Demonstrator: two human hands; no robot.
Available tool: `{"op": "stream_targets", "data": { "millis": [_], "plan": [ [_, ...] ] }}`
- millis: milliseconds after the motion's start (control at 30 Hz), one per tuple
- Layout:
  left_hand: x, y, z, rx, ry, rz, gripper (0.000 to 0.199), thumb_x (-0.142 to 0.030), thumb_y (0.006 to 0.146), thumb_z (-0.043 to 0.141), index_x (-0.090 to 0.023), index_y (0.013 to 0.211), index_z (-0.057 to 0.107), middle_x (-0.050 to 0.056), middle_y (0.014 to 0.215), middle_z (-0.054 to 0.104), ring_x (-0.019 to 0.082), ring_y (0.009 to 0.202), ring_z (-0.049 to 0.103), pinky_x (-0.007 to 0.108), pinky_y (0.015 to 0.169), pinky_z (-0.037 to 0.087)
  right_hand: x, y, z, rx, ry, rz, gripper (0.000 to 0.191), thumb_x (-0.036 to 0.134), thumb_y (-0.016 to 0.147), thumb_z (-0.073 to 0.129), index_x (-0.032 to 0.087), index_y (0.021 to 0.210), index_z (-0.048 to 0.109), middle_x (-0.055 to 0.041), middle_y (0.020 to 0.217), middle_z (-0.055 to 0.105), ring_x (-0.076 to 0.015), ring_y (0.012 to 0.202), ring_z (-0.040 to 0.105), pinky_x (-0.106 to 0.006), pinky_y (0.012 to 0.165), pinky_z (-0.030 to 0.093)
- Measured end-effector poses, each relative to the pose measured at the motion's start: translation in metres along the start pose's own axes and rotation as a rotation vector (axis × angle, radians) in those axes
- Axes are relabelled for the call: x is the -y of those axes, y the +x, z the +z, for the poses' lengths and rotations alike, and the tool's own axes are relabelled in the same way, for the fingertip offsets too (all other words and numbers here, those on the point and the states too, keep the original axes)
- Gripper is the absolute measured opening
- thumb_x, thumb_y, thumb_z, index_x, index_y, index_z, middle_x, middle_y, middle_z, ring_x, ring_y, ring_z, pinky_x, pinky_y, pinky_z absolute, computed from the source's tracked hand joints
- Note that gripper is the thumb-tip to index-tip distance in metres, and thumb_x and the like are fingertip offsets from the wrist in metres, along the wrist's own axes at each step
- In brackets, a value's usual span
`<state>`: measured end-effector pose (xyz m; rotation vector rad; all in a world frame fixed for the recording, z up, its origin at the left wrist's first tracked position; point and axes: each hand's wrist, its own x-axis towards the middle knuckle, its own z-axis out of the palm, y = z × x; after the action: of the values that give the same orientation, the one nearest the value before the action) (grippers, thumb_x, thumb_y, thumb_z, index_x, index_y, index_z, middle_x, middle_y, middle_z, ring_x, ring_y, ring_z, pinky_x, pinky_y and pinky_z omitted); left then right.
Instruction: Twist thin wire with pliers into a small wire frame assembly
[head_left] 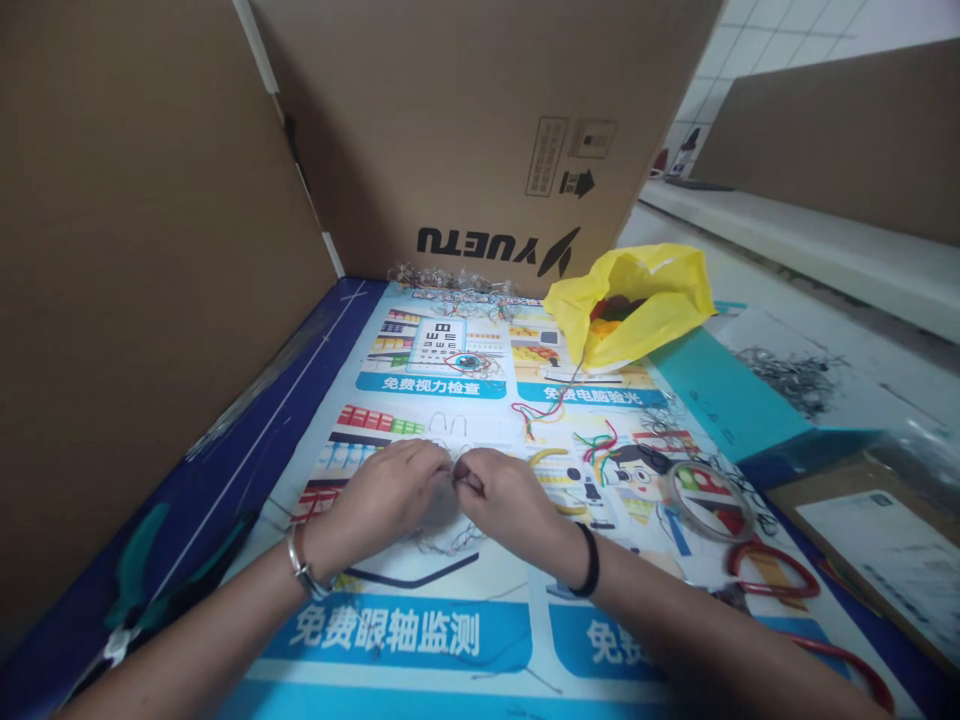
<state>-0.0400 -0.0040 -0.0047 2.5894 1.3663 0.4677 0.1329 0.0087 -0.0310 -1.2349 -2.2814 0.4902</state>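
Observation:
My left hand (401,490) and my right hand (510,500) meet fingertip to fingertip over the printed poster, both closed in a pinch. What they pinch is too small and too hidden by the fingers to name. Just beyond the fingers lie thin bent wire pieces (448,422). Below the hands, a loose tangle of thin wire (446,543) rests on the poster. Red and green cords (544,412) trail from a yellow bag (645,300). More short coloured cords (602,450) lie to the right of my right hand.
Teal-handled pliers (139,560) lie at the lower left. A round clear container (709,500) and red-handled scissors (776,570) are at the right. Cardboard walls (465,130) stand behind and left. Dark wire bits (795,380) lie on a sheet at the right, with a wire heap (450,280) behind.

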Motion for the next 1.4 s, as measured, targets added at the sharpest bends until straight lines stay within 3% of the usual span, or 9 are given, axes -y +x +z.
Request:
{"op": "stream_targets", "data": {
  "millis": [267, 533, 633, 733, 933, 1067, 1400],
  "plan": [
    [0.0, 0.0, 0.001, 0.002, -0.173, -0.143, 0.015, -0.015, 0.088, 0.035, -0.018, 0.089, 0.049, 0.002, 0.077, 0.059, 0.017, 0.069, 0.055, 0.026, 0.06, 0.042, 0.0, -0.001, -0.002, -0.01, 0.04, -0.007, 0.011, 0.011, 0.073, 0.047, 0.019, 0.072, 0.054, 0.0023, 0.065, 0.054, -0.0101, 0.059, 0.045, -0.02, 0.056, 0.03],
    [-0.003, 0.001, -0.002, -0.047, -0.29, -0.143, 0.014, -0.019, 0.089, 0.034, -0.019, 0.085, 0.047, 0.001, 0.073, 0.059, 0.016, 0.066, 0.055, 0.026, 0.059, 0.042, 0.005, -0.001, -0.012, 0.032, 0.048, 0.006, 0.004, 0.018, 0.077, 0.053, 0.019, 0.076, 0.056, 0.0025, 0.069, 0.055, -0.0094, 0.06, 0.047, -0.02, 0.055, 0.031],
    [-0.003, 0.002, -0.003, -0.066, -0.284, -0.144, 0.014, -0.02, 0.089, 0.034, -0.018, 0.084, 0.047, 0.002, 0.072, 0.058, 0.016, 0.065, 0.055, 0.026, 0.058, 0.041, 0.007, -0.003, -0.032, 0.079, -0.01, -0.001, 0.014, 0.032, 0.084, 0.051, 0.019, 0.086, 0.057, -0.0001, 0.078, 0.059, -0.0116, 0.07, 0.052, -0.021, 0.061, 0.036],
    [-0.002, 0.002, -0.002, -0.072, -0.27, -0.166, 0.013, -0.022, 0.089, 0.036, -0.018, 0.085, 0.048, 0.003, 0.074, 0.059, 0.016, 0.068, 0.055, 0.026, 0.059, 0.041, 0.003, -0.011, -0.056, 0.15, -0.246, -0.023, 0.019, 0.033, 0.084, 0.05, 0.019, 0.091, 0.059, -0.0055, 0.088, 0.06, -0.0187, 0.087, 0.053, -0.029, 0.075, 0.038],
    [0.001, 0.0, -0.001, -0.09, -0.253, -0.179, 0.015, -0.023, 0.089, 0.036, -0.018, 0.086, 0.049, 0.004, 0.077, 0.06, 0.018, 0.071, 0.056, 0.028, 0.063, 0.042, -0.033, -0.037, -0.076, 0.26, -0.502, -0.091, 0.048, 0.037, 0.072, 0.062, 0.018, 0.115, 0.053, -0.0135, 0.124, 0.047, -0.032, 0.111, 0.039, -0.046, 0.089, 0.033],
    [0.003, -0.001, -0.002, -0.104, -0.227, -0.186, 0.015, -0.025, 0.09, 0.036, -0.018, 0.087, 0.049, 0.004, 0.078, 0.06, 0.018, 0.072, 0.057, 0.028, 0.064, 0.043, -0.05, -0.04, -0.07, 0.272, -0.543, -0.167, 0.043, 0.029, 0.078, 0.056, 0.018, 0.119, 0.05, -0.012, 0.12, 0.05, -0.0286, 0.107, 0.043, -0.042, 0.087, 0.035],
    [0.005, 0.001, 0.001, -0.094, -0.199, -0.217, 0.013, -0.024, 0.09, 0.037, -0.018, 0.087, 0.048, 0.004, 0.077, 0.061, 0.018, 0.071, 0.058, 0.028, 0.063, 0.044, -0.047, -0.036, -0.061, 0.236, -0.721, -0.206, 0.015, 0.018, 0.079, 0.048, 0.015, 0.091, 0.056, -0.0109, 0.084, 0.054, -0.0255, 0.085, 0.046, -0.036, 0.073, 0.034]
  ]
}}
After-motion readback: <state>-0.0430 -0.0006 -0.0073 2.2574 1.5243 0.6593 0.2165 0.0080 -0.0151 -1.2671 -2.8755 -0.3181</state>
